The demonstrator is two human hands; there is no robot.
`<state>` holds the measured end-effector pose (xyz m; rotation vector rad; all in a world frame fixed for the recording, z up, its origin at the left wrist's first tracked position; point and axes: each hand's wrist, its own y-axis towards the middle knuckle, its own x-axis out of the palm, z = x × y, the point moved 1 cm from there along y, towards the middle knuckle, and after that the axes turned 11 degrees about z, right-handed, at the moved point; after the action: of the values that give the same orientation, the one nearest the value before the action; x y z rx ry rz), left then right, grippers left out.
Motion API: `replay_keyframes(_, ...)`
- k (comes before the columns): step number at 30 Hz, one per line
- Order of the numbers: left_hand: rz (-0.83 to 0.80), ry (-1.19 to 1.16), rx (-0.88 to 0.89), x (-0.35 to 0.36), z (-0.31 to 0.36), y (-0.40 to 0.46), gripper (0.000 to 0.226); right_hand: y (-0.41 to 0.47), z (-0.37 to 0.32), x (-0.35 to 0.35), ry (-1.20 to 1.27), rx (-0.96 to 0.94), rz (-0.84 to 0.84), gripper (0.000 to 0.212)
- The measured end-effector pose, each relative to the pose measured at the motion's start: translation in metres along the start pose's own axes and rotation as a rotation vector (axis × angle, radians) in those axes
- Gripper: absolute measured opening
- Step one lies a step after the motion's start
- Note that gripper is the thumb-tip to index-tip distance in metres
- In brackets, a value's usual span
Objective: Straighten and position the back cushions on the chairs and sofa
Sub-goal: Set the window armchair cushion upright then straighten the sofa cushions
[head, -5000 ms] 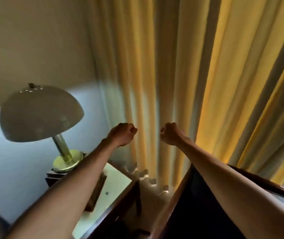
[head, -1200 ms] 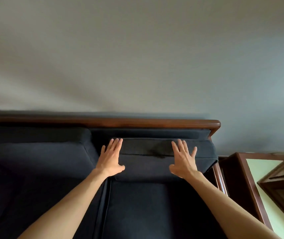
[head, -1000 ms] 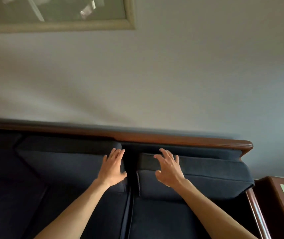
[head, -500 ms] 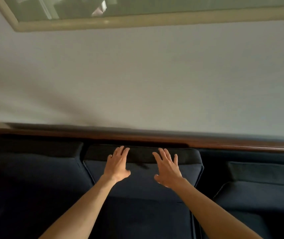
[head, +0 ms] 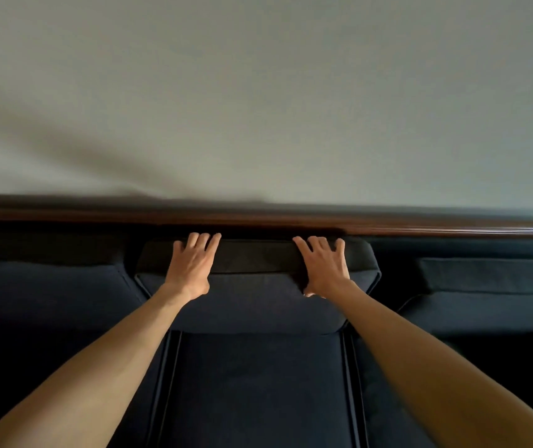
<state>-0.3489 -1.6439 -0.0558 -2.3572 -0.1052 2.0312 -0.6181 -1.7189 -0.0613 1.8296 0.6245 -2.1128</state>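
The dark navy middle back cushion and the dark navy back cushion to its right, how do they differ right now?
The dark navy middle back cushion has the left hand and right hand pressed flat on its top edge; the dark navy right back cushion is untouched. The middle one's top reaches higher toward the brown wooden back rail; the right one sits lower. Both share the same fabric.

Plain pale wall (head: 258, 92) above a dark wooden rail (head: 452, 228), dim light
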Motion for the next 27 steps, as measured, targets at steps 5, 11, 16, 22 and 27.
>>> replay_keyframes(5, 0.046, -0.025, -0.008, 0.001, 0.013, -0.004, 0.108, -0.012, 0.01, 0.006, 0.0, 0.004, 0.051, 0.12)
replay_keyframes(11, 0.064, -0.045, 0.013, -0.003, 0.03, -0.008, 0.108, -0.027, 0.028, 0.009, -0.003, 0.006, 0.091, 0.114)
replay_keyframes(16, 0.068, -0.085, 0.023, -0.005, 0.052, -0.009, 0.106, -0.042, 0.048, 0.011, -0.004, 0.03, 0.093, 0.113)
replay_keyframes(22, 0.018, -0.096, -0.054, -0.011, 0.065, -0.012, 0.111, -0.043, 0.029, 0.008, 0.052, 0.046, 0.017, 0.131)
replay_keyframes(27, 0.003, -0.176, -0.052, -0.01, 0.105, -0.003, 0.12, -0.044, 0.018, 0.015, 0.092, -0.019, 0.09, 0.129)
